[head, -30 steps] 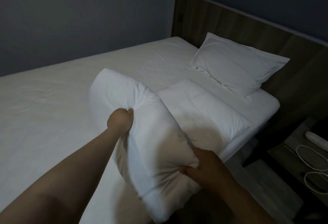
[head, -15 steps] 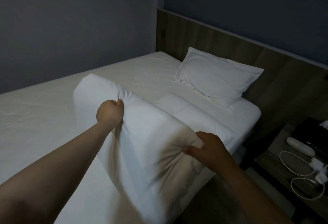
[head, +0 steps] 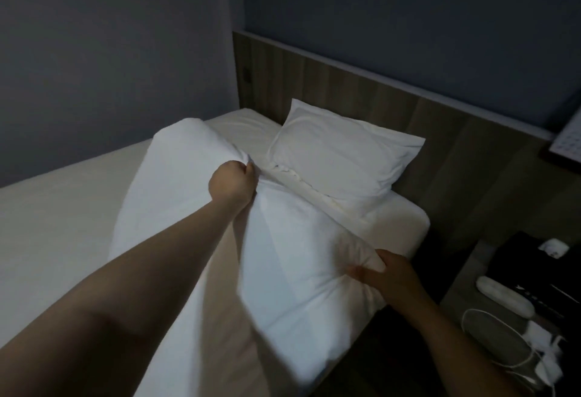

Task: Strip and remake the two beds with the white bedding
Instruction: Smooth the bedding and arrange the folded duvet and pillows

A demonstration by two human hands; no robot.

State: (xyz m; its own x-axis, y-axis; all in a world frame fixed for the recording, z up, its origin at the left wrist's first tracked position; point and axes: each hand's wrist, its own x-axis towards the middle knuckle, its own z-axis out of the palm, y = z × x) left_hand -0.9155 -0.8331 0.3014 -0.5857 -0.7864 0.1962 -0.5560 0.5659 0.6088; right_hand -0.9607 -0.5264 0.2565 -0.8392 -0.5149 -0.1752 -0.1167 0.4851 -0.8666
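Pillow (head: 283, 255) hangs over the bed (head: 63, 224) edge, left hand (head: 232, 183) fisted in its top, right hand (head: 390, 277) pinching a corner. That thin pinch could slip, I'd guess, dropping it floorward.

A folded white duvet (head: 176, 183) slants up over the right edge of the bed (head: 63, 224), bunched in two places. A white pillow (head: 342, 158) lies at the head corner.

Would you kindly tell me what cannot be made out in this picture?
Head view only:
- Held white bundle: pillow or folded duvet, unclear in dim light.
- Left hand fingertips: buried in its folds.
- Nightstand items: dark, blurred, cut by right edge.
- Second bed: out of frame.
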